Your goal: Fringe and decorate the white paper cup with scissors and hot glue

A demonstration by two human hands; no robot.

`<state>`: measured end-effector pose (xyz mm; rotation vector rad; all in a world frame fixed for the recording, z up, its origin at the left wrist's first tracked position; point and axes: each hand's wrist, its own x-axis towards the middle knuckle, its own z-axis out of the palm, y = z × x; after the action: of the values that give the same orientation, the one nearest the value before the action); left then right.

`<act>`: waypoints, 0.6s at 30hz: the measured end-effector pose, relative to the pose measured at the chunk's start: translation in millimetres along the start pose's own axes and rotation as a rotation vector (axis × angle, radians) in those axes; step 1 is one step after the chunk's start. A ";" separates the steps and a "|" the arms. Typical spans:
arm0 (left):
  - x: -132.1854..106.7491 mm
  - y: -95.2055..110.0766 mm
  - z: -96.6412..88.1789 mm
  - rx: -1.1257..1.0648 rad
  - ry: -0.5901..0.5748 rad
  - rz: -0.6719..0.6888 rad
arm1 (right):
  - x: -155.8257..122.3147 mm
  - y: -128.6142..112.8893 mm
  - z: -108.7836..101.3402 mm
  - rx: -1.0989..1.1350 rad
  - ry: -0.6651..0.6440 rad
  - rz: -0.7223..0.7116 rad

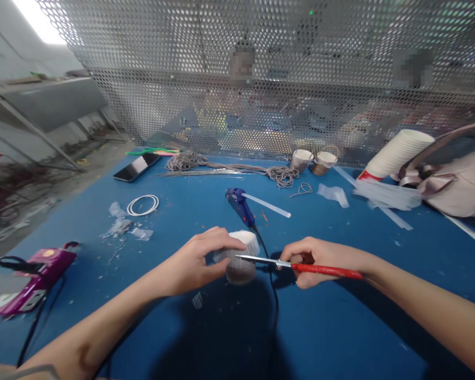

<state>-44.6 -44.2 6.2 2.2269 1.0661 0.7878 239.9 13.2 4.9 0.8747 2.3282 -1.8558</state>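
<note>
My left hand [198, 261] is wrapped round a paper cup [242, 258] partly covered in grey cord, held on its side above the blue table [340, 327]. My right hand [314, 258] grips red-handled scissors [296, 265], whose blades point left and reach the cup's side. Just behind the cup lies a blue glue gun [240, 206] with a clear glue stick [267, 205] sticking out and a black cable running toward me.
Loose grey cord [190, 160], a phone [136, 167], a white ring [143, 205], two cord-wrapped cups [312, 160], a stack of paper cups [396, 153], a pink bag [459, 184] and a magenta device [31, 279] lie around. A perforated metal screen [261, 79] backs the table; people sit behind it.
</note>
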 end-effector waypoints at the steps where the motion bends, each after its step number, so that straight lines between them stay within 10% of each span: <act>1: -0.3 -0.5 -0.4 -0.004 -0.005 0.004 | 1.4 0.5 -0.6 0.010 -0.014 0.004; 18: -2.2 -1.9 -6.4 0.009 -0.104 -0.020 | 3.6 -7.9 -0.7 0.024 -0.046 0.027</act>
<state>-51.1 -43.6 8.7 2.2352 1.0430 0.6522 233.5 14.3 10.8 0.8516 2.2611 -1.8770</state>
